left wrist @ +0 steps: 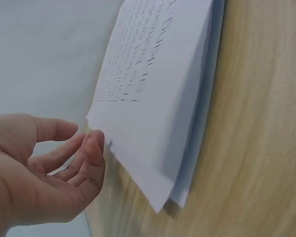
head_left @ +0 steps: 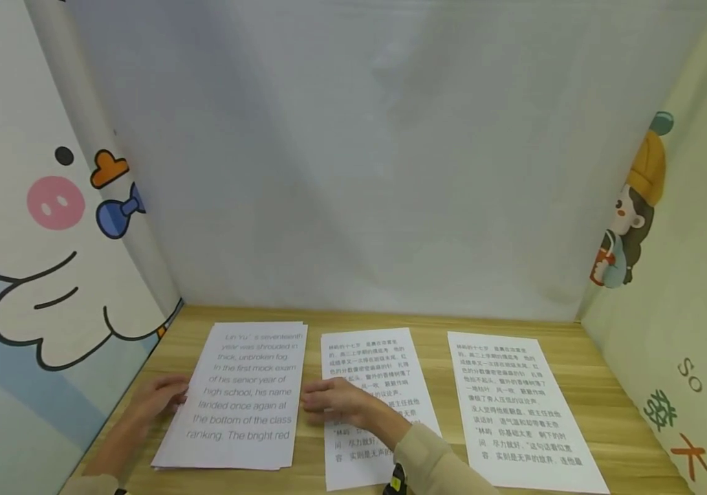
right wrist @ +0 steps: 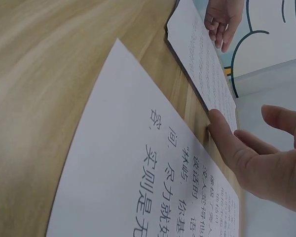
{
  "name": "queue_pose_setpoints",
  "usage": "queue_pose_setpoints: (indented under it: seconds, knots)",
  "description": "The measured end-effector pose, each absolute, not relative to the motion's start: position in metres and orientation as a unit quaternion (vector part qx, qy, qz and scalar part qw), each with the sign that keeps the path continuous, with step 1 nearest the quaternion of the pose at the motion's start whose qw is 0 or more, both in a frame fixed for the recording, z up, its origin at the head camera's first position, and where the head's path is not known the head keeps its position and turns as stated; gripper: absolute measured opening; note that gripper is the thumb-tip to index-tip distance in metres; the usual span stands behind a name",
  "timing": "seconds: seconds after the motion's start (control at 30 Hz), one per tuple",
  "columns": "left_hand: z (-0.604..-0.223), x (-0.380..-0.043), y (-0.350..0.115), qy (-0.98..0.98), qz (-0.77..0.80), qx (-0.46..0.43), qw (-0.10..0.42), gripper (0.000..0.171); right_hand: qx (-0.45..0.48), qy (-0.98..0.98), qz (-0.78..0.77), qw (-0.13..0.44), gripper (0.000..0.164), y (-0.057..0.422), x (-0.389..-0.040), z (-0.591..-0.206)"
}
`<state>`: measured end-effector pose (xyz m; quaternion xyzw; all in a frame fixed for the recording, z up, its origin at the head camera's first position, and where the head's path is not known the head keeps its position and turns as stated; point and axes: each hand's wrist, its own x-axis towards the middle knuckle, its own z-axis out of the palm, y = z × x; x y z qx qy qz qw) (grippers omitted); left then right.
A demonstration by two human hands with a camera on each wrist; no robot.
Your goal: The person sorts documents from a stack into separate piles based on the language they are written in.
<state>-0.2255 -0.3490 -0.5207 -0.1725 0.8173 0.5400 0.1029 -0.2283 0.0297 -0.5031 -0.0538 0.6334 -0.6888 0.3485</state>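
Note:
A small stack of paper sheets (head_left: 236,405) printed in English lies at the left of the table, its edges slightly uneven. At the stack's left edge is my left hand (head_left: 158,399), fingers loosely bent, holding nothing; the left wrist view shows the fingertips close beside the paper (left wrist: 153,133). My right hand (head_left: 341,402) is on the other side, its fairly straight fingertips at the stack's right edge. It hovers over a middle sheet (head_left: 360,467) with Chinese text and hides part of it. Whether either hand touches the stack, I cannot tell.
Another sheet with Chinese text (head_left: 523,412) lies at the right of the wooden table (head_left: 601,399). A pale cloth wall (head_left: 360,172) rises behind the table. Printed cartoon panels stand on the left (head_left: 13,172) and right (head_left: 688,275).

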Motion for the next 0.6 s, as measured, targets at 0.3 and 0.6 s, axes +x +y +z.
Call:
queue_pose_setpoints:
  seconds: [0.3,0.6]
  knots:
    - [-0.504,-0.226,-0.331,0.842,0.519,-0.129,0.063,0.049,-0.065,0.663,-0.661,0.345,0.048,0.066,-0.229,-0.49]
    - [-0.494,-0.222,-0.293,0.844,0.518,-0.096,0.099,0.042,-0.053,0.697,-0.642,0.315,0.051,0.129,-0.235,-0.484]
